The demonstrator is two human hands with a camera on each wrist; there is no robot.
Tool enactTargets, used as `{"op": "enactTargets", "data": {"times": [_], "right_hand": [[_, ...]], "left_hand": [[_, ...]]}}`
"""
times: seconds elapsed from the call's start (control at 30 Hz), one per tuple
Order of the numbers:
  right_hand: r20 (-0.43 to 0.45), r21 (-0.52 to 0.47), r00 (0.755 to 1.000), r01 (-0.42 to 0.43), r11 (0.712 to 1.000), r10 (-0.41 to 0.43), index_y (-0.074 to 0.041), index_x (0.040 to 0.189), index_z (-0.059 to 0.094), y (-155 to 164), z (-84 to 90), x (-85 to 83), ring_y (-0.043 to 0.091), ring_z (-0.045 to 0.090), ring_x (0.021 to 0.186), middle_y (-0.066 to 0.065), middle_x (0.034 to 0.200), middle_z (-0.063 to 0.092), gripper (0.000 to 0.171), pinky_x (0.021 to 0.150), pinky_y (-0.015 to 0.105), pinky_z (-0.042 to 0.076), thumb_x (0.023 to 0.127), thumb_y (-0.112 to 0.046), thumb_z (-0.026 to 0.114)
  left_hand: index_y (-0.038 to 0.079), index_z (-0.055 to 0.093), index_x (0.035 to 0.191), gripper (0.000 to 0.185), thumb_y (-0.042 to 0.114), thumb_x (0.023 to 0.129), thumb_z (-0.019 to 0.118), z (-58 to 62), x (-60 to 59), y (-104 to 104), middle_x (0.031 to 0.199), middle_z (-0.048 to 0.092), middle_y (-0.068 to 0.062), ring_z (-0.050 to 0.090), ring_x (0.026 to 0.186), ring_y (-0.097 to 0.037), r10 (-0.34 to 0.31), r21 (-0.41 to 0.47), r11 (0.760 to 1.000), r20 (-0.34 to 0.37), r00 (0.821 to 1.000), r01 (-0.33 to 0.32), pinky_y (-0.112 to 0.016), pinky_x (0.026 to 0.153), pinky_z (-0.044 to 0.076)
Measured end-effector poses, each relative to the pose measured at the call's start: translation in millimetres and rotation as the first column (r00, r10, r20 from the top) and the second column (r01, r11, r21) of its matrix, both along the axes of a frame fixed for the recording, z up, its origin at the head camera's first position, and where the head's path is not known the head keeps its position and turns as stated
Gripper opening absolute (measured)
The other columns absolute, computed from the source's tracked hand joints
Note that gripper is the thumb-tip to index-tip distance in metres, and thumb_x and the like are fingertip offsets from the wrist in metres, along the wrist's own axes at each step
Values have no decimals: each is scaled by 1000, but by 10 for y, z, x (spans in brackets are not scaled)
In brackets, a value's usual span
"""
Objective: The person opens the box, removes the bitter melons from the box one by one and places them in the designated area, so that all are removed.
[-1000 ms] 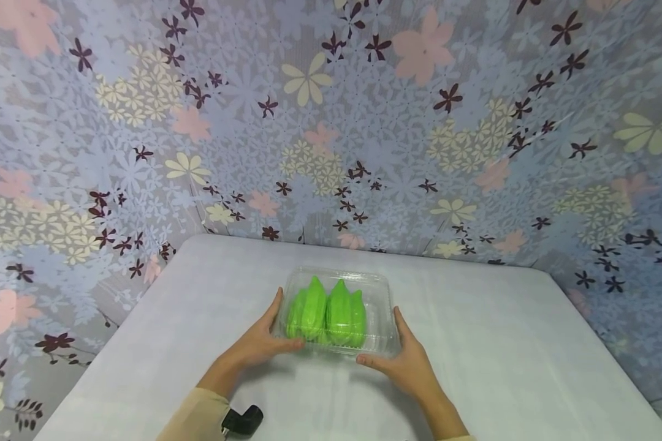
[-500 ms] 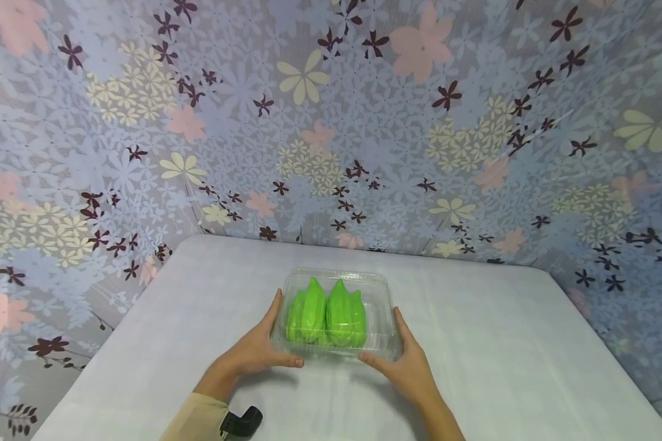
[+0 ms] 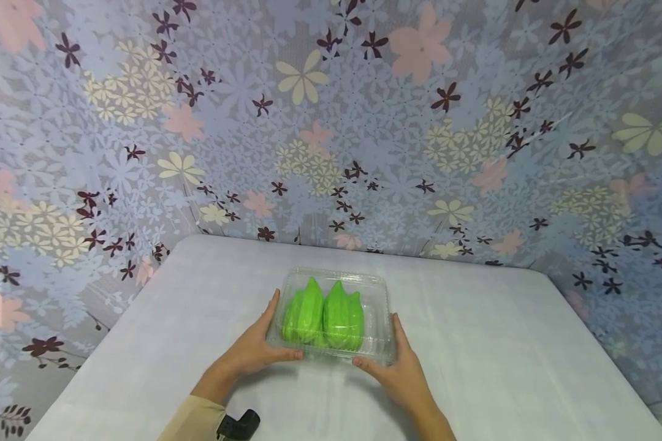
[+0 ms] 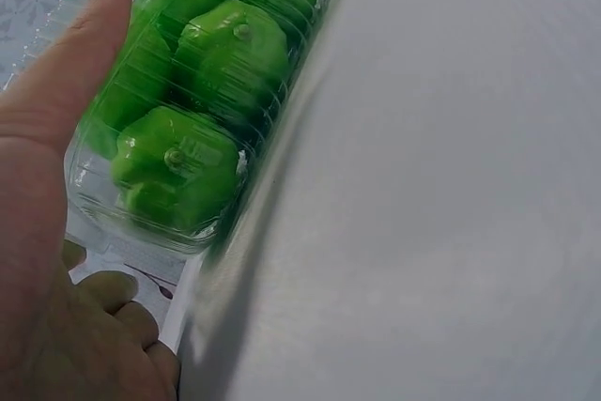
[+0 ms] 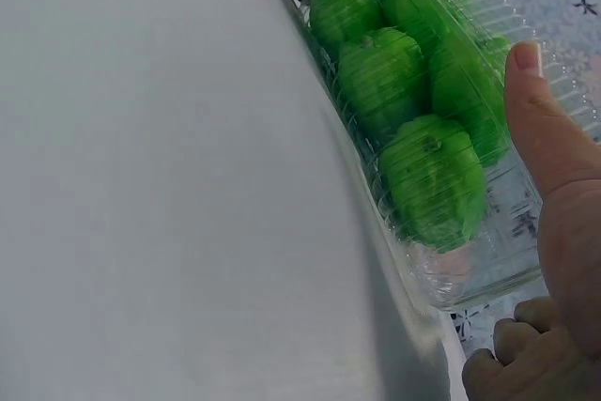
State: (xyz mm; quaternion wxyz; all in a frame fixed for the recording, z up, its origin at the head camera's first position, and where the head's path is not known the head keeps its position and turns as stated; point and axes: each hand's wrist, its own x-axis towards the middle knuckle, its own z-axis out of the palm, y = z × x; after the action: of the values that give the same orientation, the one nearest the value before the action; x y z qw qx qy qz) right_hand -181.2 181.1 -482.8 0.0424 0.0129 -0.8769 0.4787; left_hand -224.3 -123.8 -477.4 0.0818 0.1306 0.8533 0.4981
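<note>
Clear plastic clamshell box (image 3: 333,313) held at both short ends, near middle of white tabletop (image 3: 502,355).

Left hand (image 3: 254,350) at box's left end: thumb laid flat along the side wall, fingers (image 4: 117,302) curled under the near edge, gripping. Right hand (image 3: 403,373) at right end in mirrored hold: thumb straight up the side, fingers (image 5: 512,349) tucked beneath the base. Box closed, lid ribbed, packed with bright green ridged fruits (image 3: 324,313) lying side by side, tips pointing away from the person. Cannot tell from head view whether box rests on tabletop or sits slightly clear; wrist views show near edge just above the surface. Beige sleeve (image 3: 193,422) on left forearm, small black device (image 3: 239,424) at that wrist. Floral patterned cloth (image 3: 331,122) hung behind and to both sides of tabletop.
</note>
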Motion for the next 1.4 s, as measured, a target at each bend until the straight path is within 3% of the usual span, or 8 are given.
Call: {"op": "enactTargets", "data": {"times": [0.5,0.97,1.27,1.4], "right_hand": [[8,-19,999,43,999,-43,-3,161,14,-60,5,20,49,21,145,25,162,19,124,115,64,21,72,-44,91],[58,-59,997,44,997,-41,-9,163,10,-60,38,-7,48,17,147,20,165,15,126,116,63,19,73,-46,90],[63,-82,998,37,996,-32,-8,163,10,-49,50,-17,48,17,147,21,164,16,125,116,63,18,73,-43,90],[51,-95,999,17,995,-12,-9,163,11,-38,39,-8,45,18,147,17,165,17,123,117,62,19,74,-43,89]], "left_hand": [[29,0,164,127,51,74,87,-5,28,42,167,6,-9,15,148,-45,34,-3,999,46,998,-33,-70,113,16],[29,-3,163,107,55,89,69,6,64,26,167,1,-8,4,151,-38,-2,-10,1000,44,999,3,-68,115,6],[24,3,164,83,50,101,51,7,100,1,166,2,-13,4,152,-31,-34,-25,999,-39,999,34,-64,117,5],[13,18,161,60,37,110,35,9,88,-4,166,12,-11,12,151,-29,-29,-72,997,-168,985,17,-54,121,12]]}}
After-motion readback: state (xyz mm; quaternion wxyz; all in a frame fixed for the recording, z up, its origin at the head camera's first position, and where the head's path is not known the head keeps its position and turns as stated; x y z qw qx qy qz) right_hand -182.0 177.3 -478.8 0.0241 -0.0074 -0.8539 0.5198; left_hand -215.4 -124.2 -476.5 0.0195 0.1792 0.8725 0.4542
